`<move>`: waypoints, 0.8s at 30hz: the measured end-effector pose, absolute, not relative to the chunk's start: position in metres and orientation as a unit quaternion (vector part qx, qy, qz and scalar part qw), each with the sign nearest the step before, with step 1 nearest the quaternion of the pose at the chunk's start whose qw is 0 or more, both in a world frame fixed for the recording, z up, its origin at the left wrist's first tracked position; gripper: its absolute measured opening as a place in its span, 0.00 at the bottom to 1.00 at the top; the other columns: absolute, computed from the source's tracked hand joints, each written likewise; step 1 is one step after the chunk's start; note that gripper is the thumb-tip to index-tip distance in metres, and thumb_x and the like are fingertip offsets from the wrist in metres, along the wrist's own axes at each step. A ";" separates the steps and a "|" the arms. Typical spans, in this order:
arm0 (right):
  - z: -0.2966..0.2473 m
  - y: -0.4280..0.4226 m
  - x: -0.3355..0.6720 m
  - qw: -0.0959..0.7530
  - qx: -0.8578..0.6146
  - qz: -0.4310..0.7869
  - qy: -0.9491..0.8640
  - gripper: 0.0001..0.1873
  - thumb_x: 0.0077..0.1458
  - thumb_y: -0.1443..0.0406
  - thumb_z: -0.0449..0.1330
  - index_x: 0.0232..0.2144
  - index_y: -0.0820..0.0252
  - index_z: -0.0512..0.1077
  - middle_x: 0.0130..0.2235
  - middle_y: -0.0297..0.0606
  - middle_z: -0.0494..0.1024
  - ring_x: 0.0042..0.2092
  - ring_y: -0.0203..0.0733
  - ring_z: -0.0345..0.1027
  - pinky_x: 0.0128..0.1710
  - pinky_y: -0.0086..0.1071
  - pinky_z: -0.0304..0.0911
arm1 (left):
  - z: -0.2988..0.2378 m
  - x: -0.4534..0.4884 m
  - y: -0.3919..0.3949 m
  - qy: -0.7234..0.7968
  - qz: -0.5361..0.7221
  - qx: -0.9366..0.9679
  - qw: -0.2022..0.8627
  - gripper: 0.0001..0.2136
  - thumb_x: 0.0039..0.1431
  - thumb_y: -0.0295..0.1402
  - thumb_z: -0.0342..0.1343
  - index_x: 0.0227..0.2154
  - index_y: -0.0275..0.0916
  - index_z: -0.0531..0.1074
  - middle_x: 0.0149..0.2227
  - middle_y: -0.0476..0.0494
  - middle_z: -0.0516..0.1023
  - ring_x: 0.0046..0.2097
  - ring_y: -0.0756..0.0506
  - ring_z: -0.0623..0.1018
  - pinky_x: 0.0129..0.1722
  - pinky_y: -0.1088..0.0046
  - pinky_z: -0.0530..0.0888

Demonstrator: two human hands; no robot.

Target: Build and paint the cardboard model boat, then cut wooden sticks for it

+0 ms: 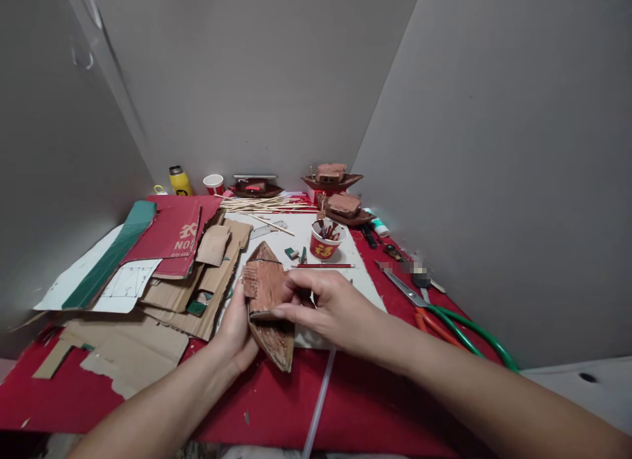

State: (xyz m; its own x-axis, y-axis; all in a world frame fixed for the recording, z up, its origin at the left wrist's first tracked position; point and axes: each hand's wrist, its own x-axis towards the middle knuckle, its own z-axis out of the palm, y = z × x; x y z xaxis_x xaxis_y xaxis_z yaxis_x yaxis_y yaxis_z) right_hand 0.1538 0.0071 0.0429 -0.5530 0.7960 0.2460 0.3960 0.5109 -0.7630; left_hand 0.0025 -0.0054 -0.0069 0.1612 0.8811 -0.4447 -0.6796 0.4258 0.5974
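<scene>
A brown cardboard model boat (266, 284) with a pointed bow lies lengthwise in front of me, over the red table cover. My left hand (236, 334) cups its left side from below, fingers wrapped round the hull. My right hand (323, 307) comes in from the right, its fingers pressed on the boat's small brown cabin piece near the middle. Both hands are closed on the boat.
Cardboard scraps (182, 294) and red sheets pile up at left. A red paper cup (324, 240) with tools, a pencil (323, 266), bamboo sticks (266, 205), finished boat models (333, 177), green-handled scissors (444, 314), a yellow bottle (178, 180). Grey walls enclose the table.
</scene>
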 end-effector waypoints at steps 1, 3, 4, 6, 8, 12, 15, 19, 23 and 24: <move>0.043 0.009 0.152 0.291 -0.370 0.333 -0.817 0.12 0.54 0.64 0.63 0.23 0.61 0.66 0.24 0.28 0.68 0.27 0.31 0.59 0.28 0.24 0.54 | -0.007 0.002 -0.005 0.387 0.520 0.129 0.750 0.24 0.67 0.42 0.40 0.35 0.32 0.78 0.34 0.38 0.84 0.43 0.40 0.81 0.52 0.62 0.71; 0.044 0.011 0.150 0.280 -0.377 0.341 -0.815 0.13 0.54 0.64 0.64 0.23 0.61 0.66 0.24 0.28 0.68 0.27 0.31 0.60 0.28 0.25 0.54 | -0.007 0.002 -0.005 0.382 0.519 0.128 0.754 0.23 0.67 0.42 0.40 0.36 0.32 0.78 0.35 0.37 0.84 0.43 0.40 0.81 0.51 0.62 0.71; 0.045 0.011 0.149 0.279 -0.378 0.351 -0.810 0.12 0.53 0.64 0.64 0.23 0.61 0.66 0.24 0.28 0.68 0.27 0.31 0.60 0.28 0.24 0.54 | -0.007 0.001 -0.005 0.378 0.519 0.130 0.756 0.23 0.67 0.41 0.39 0.37 0.32 0.78 0.36 0.37 0.83 0.44 0.40 0.80 0.52 0.62 0.71; 0.046 0.011 0.149 0.282 -0.375 0.380 -0.797 0.11 0.53 0.65 0.64 0.23 0.61 0.66 0.24 0.27 0.68 0.27 0.30 0.59 0.27 0.24 0.54 | -0.005 0.002 -0.006 0.367 0.523 0.140 0.757 0.23 0.67 0.41 0.39 0.38 0.31 0.78 0.37 0.37 0.83 0.46 0.40 0.80 0.52 0.62 0.71; 0.046 0.011 0.149 0.288 -0.371 0.391 -0.791 0.11 0.53 0.66 0.64 0.23 0.61 0.66 0.23 0.26 0.67 0.26 0.30 0.58 0.26 0.23 0.54 | -0.003 0.002 -0.008 0.360 0.531 0.158 0.750 0.23 0.67 0.41 0.40 0.37 0.31 0.78 0.36 0.37 0.83 0.47 0.40 0.79 0.53 0.63 0.70; 0.044 0.012 0.149 0.274 -0.379 0.339 -0.816 0.12 0.52 0.67 0.64 0.23 0.61 0.65 0.23 0.26 0.66 0.25 0.30 0.57 0.26 0.24 0.52 | 0.000 0.003 -0.011 0.378 0.546 0.167 0.728 0.22 0.67 0.40 0.41 0.35 0.33 0.78 0.34 0.40 0.83 0.45 0.41 0.79 0.52 0.64 0.71; 0.046 0.010 0.149 0.275 -0.376 0.330 -0.821 0.12 0.53 0.66 0.64 0.23 0.61 0.65 0.24 0.26 0.66 0.26 0.30 0.58 0.27 0.25 0.52 | 0.001 0.003 -0.010 0.379 0.545 0.170 0.729 0.21 0.67 0.39 0.41 0.35 0.33 0.78 0.34 0.40 0.83 0.40 0.43 0.80 0.48 0.66 0.73; 0.051 0.004 0.145 0.303 -0.359 0.320 -0.823 0.14 0.54 0.61 0.64 0.24 0.60 0.65 0.23 0.26 0.66 0.25 0.29 0.57 0.27 0.24 0.51 | 0.000 0.004 -0.008 0.360 0.559 0.192 0.722 0.21 0.66 0.40 0.43 0.32 0.34 0.78 0.29 0.43 0.82 0.33 0.45 0.80 0.44 0.68 0.75; 0.050 0.000 0.137 0.267 -0.383 0.221 -0.856 0.14 0.54 0.63 0.65 0.23 0.60 0.65 0.23 0.27 0.65 0.24 0.31 0.55 0.26 0.27 0.46 | -0.003 0.004 -0.009 0.382 0.557 0.183 0.714 0.19 0.66 0.38 0.44 0.38 0.34 0.78 0.35 0.41 0.83 0.43 0.42 0.80 0.50 0.66 0.72; 0.050 0.000 0.136 0.257 -0.389 0.197 -0.863 0.14 0.54 0.63 0.65 0.23 0.60 0.64 0.23 0.28 0.66 0.25 0.31 0.55 0.26 0.27 0.45 | -0.003 0.004 -0.009 0.390 0.560 0.181 0.709 0.18 0.65 0.38 0.44 0.38 0.34 0.78 0.36 0.41 0.83 0.45 0.41 0.79 0.51 0.65 0.71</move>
State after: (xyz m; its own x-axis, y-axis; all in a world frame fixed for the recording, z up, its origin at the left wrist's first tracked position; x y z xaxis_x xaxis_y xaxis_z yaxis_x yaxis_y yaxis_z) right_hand 0.1361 -0.0002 0.0496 -0.5655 0.7717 0.2911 0.5692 0.6205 -0.5394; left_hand 0.0039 -0.0091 -0.0031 0.0703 0.9343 -0.3494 -0.6518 0.3082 0.6930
